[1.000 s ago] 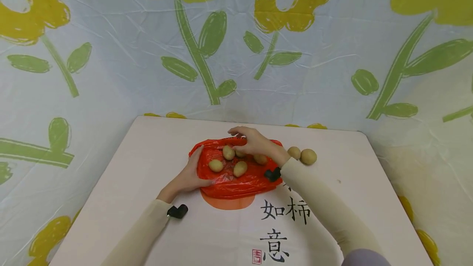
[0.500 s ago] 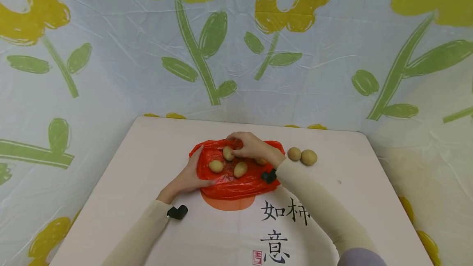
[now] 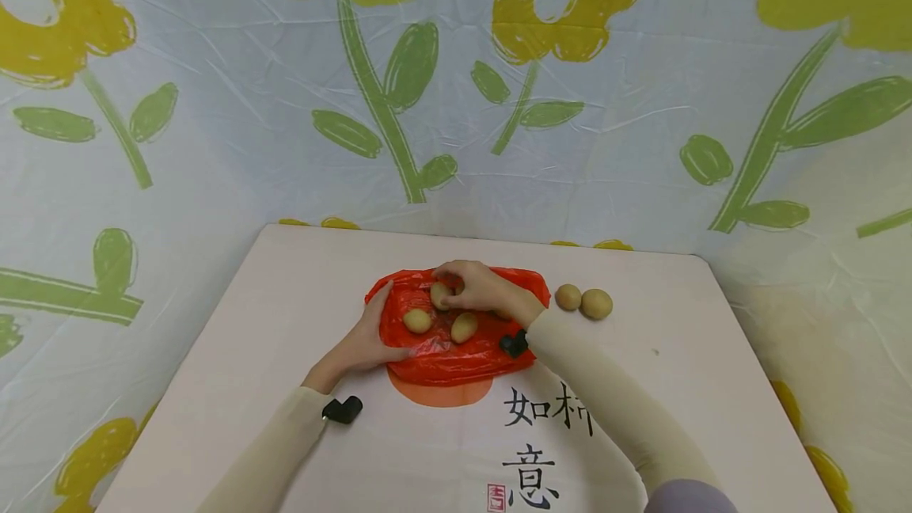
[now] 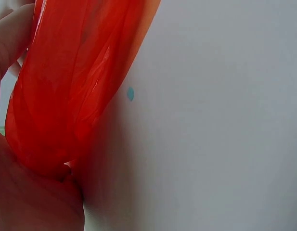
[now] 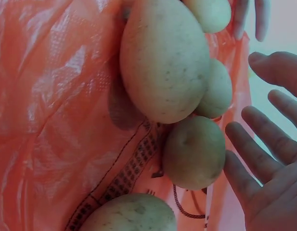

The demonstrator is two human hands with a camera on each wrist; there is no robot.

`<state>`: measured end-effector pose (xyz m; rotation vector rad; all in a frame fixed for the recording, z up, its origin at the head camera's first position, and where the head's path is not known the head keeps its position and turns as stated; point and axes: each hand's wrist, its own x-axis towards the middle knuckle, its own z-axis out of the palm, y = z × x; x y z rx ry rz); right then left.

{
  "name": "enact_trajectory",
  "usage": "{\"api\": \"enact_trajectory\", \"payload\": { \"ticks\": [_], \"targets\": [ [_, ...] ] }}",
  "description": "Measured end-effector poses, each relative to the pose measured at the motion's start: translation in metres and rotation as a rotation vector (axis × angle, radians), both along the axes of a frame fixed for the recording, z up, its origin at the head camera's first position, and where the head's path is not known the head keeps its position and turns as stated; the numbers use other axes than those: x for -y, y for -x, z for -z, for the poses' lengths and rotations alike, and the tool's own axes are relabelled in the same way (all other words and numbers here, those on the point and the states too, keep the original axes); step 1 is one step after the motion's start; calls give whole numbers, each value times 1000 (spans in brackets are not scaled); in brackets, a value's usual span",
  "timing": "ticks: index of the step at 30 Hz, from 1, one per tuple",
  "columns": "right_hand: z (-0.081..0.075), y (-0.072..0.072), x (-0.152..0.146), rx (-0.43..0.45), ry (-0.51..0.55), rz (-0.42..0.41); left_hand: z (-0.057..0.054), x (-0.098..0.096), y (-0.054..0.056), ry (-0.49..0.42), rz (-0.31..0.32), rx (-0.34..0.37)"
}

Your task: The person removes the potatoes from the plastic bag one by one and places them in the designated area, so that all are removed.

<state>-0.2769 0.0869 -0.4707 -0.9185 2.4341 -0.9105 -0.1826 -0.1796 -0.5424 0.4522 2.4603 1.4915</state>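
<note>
A flowered cloth (image 3: 606, 133) hangs behind the pale counter (image 3: 399, 457), where black lettering (image 3: 529, 477) marks the near side, right of centre. Toward the far side lies the red bag (image 3: 442, 370), with potatoes (image 3: 464, 328) on it. The left hand (image 3: 366, 339) is at the bag's left end, its thumb and fingers spread wide against the plastic. The right hand (image 3: 484, 287) reaches over the bag's far part; up close, its fingers (image 5: 256, 149) are spread just beside the potatoes, though contact is hard to tell. Two loose potatoes (image 3: 597, 304) sit side by side on the counter, right of the bag.
</note>
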Motion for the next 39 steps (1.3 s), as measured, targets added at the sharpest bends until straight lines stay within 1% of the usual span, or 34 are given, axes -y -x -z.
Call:
{"api": "enact_trajectory", "payload": {
  "ticks": [7,10,15,19,23,31,39],
  "targets": [
    [8,2,-2,-17,-26,7,2,-1,1,1,7,-11],
    [12,3,-2,-13,-39,-13,3,-1,1,14,1,-17],
    [16,2,-1,-26,-59,-47,0,-1,-2,29,-15,-10],
    [17,3,0,-36,-74,-40,-2,-1,-3,32,-19,3],
    [19,4,0,-42,-89,-32,-1,-1,-2,41,-20,11],
    [20,4,3,-38,-105,-38,0,-2,-2,22,-7,-4],
    [20,4,7,-36,-83,-35,-1,-1,-2,44,-28,14]
  ]
}}
